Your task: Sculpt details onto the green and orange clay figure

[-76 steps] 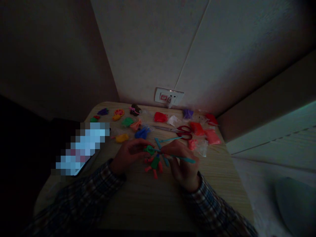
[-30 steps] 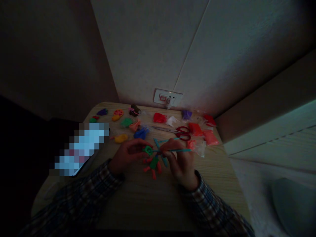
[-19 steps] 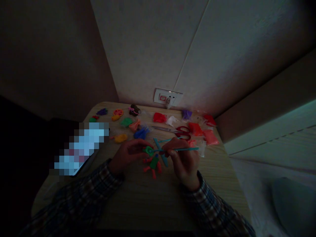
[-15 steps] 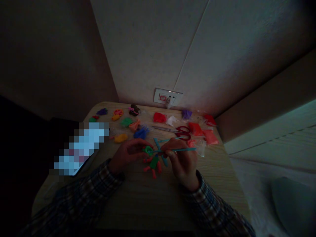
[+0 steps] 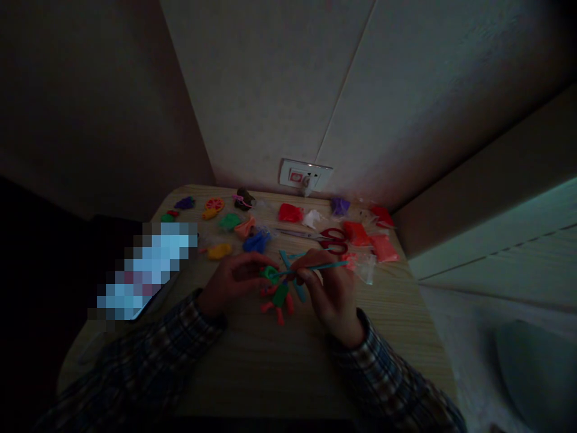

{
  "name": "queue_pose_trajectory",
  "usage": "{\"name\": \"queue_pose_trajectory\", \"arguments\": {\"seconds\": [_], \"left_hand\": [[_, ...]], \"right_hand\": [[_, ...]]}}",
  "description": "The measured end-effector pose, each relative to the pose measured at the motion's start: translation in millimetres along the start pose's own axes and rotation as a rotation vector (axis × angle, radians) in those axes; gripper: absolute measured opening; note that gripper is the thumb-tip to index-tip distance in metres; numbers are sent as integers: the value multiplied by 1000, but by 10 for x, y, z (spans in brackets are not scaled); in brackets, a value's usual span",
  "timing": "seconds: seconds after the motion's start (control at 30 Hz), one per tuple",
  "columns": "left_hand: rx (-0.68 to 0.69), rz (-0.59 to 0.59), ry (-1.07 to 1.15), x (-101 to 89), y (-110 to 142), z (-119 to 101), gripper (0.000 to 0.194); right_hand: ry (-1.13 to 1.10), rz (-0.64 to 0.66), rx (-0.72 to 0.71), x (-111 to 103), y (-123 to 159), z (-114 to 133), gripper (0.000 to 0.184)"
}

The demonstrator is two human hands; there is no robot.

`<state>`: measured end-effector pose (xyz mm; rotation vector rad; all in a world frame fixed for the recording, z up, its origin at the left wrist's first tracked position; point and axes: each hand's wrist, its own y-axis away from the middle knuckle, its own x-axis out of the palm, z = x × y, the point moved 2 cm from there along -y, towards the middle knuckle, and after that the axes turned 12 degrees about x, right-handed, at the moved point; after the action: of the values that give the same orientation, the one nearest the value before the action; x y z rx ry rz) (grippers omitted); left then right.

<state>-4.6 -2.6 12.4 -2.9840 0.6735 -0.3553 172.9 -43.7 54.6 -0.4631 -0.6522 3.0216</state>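
Between the fingers of my left hand (image 5: 232, 282) is a small green clay piece (image 5: 270, 275) with a hollow in its top. My right hand (image 5: 331, 294) pinches a thin blue modelling tool (image 5: 327, 266), whose tip reaches the hollow of the green piece. Just below, on the table, lies a clay figure (image 5: 280, 296) with a green body and pinkish-red limbs. Another flat blue tool (image 5: 285, 260) lies behind the figure, partly covered by my right hand.
Red-handled scissors (image 5: 333, 236) lie behind my hands. Bags of orange clay (image 5: 357, 233) and other colours line the table's back and right. Blue clay (image 5: 256, 242) and yellow clay (image 5: 219, 251) are at left, near a lit phone (image 5: 148, 270). A wall socket (image 5: 305, 174) is behind.
The far end of the blue tool in my right hand has tilted up, while its tip stays at the green piece. My left hand keeps its hold; the view has shifted slightly.
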Motion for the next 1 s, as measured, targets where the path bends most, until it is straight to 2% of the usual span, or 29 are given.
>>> {"name": "queue_pose_trajectory", "arguments": {"seconds": [0.1, 0.27, 0.57, 1.0], "left_hand": [[6, -1, 12, -1, 1, 4, 31], [17, 3, 28, -2, 2, 0, 28], [14, -9, 0, 13, 1, -7, 30], [-7, 9, 28, 33, 5, -25, 29]], "right_hand": [[-38, -28, 14, -1, 10, -9, 10], [-34, 2, 3, 33, 16, -18, 10], [82, -3, -167, 13, 23, 56, 12], [128, 5, -160, -1, 6, 71, 14]]}}
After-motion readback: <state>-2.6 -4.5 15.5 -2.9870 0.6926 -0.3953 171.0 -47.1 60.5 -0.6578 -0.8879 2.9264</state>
